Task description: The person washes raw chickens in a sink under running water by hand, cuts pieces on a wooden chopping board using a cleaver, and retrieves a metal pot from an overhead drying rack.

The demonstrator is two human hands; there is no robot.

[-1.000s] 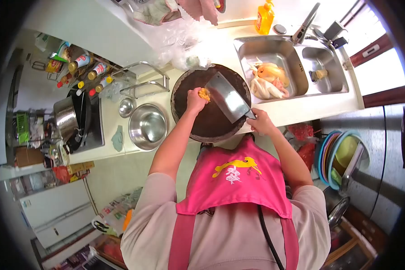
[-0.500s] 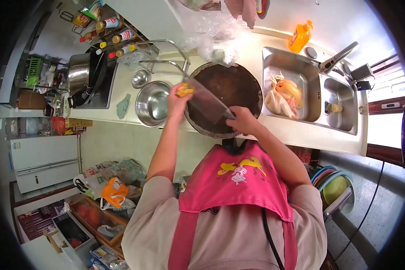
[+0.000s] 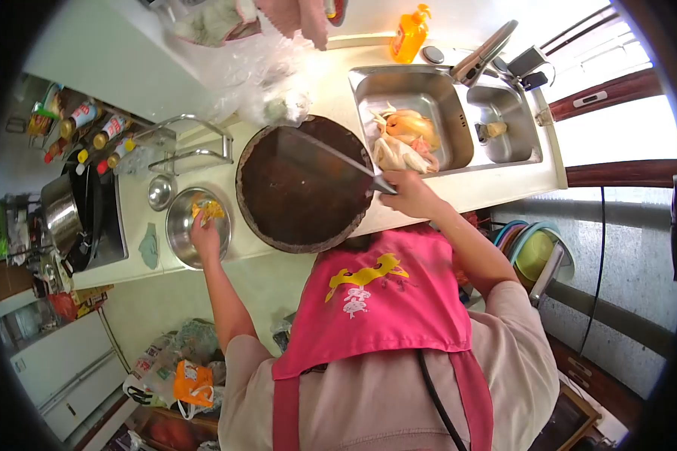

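My left hand (image 3: 205,239) is over the steel bowl (image 3: 174,242), its fingers closed around some yellow pieces (image 3: 209,209). What the pieces are is not clear, perhaps chicken fat. In my right hand (image 3: 414,197) is the handle of a cleaver (image 3: 331,156). Its broad blade is tilted across the round, dark wooden chopping board (image 3: 301,203) and looks blurred. Small specks dot the board's surface.
A plucked whole chicken (image 3: 406,139) lies in the larger sink basin (image 3: 455,113). Behind the board are crumpled plastic bags (image 3: 263,83). A small metal bowl (image 3: 161,192), a wire rack (image 3: 195,143) and a green cloth (image 3: 149,246) sit to the left.
My left hand has moved from beside the cleaver blade, left to the steel bowl, carrying the yellow pieces. The cleaver stays in my right hand over the board. The camera view has turned.
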